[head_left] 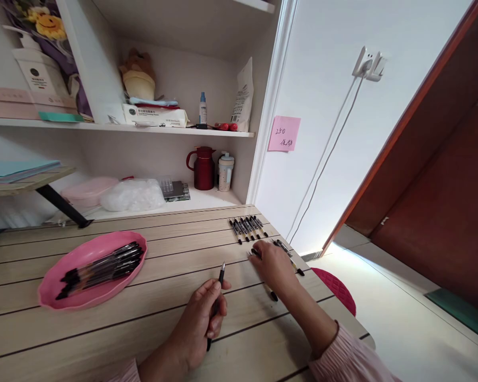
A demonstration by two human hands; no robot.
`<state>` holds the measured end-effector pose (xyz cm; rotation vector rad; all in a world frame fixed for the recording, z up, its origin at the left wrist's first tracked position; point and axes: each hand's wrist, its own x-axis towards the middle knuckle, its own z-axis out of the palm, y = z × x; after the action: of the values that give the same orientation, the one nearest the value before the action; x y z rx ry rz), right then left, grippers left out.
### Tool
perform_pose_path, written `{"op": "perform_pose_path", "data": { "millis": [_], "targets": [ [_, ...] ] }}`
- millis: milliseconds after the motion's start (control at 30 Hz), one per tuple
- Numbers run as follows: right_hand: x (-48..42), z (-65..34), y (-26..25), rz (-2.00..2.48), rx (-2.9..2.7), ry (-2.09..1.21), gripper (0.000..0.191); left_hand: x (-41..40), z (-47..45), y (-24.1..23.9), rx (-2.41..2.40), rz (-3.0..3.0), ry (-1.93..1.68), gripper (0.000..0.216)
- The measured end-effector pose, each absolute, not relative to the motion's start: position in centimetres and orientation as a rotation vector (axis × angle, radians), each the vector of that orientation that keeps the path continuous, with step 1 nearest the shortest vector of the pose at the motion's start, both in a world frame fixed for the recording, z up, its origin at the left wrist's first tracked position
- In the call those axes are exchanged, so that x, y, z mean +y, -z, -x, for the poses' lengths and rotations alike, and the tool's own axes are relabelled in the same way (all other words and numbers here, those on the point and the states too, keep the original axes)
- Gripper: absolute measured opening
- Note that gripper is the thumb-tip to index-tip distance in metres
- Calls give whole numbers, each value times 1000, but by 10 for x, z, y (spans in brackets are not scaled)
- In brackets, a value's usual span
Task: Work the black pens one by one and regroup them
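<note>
My left hand (202, 318) is curled round a black pen (220, 277) whose tip points up and away over the wooden table (151, 313). My right hand (274, 265) lies palm down on the table near its right edge, its fingers resting on loose black pens (284, 248); what the fingers grip, if anything, is hidden. Just beyond it, a neat row of several black pens (247, 228) lies side by side. A pink oval tray (63, 260) at the left holds several more black pens (101, 268).
Shelves behind the table carry a red jug (201, 167), a white cup (225, 171), a plastic bag (133, 194), a pink box and packets. A pink sticky note (284, 133) is on the wall. A red stool (336, 289) stands by the table's right corner.
</note>
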<state>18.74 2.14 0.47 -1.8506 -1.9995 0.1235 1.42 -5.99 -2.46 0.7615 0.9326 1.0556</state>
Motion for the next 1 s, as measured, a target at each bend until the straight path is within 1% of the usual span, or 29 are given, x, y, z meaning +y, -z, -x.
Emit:
{"op": "perform_pose_path", "data": {
  "millis": [133, 300, 400, 533, 667, 733, 833, 933, 1000],
  "targets": [
    [11, -174, 13, 1880, -2198, -19, 16, -59, -14, 25, 918, -764, -1057, 29],
    [6, -165, 17, 1907, -2297, 163, 15, -59, -13, 26, 908, -762, -1052, 31],
    [6, -162, 17, 1903, -2295, 214, 14, -59, -13, 26, 904, -764, -1040, 32],
    [8, -168, 14, 1866, -2246, 197, 14, -59, -13, 25, 908, -772, -1035, 31],
    [4, -195, 5, 1947, -2077, 83, 23, -59, -13, 24, 913, -756, -1033, 32],
    [-3, -212, 5, 1984, -2006, 17, 24, -59, -13, 23, 919, -748, -1035, 32],
    [-20, -228, 14, 2019, -2000, -34, 26, -59, -13, 22, 925, -742, -1032, 32],
    [-37, -230, 29, 2003, -2068, 11, 26, -59, -13, 22, 920, -744, -1034, 32],
    [-44, -226, 37, 1994, -2087, 66, 24, -59, -13, 22, 914, -748, -1035, 32]
  ]
}}
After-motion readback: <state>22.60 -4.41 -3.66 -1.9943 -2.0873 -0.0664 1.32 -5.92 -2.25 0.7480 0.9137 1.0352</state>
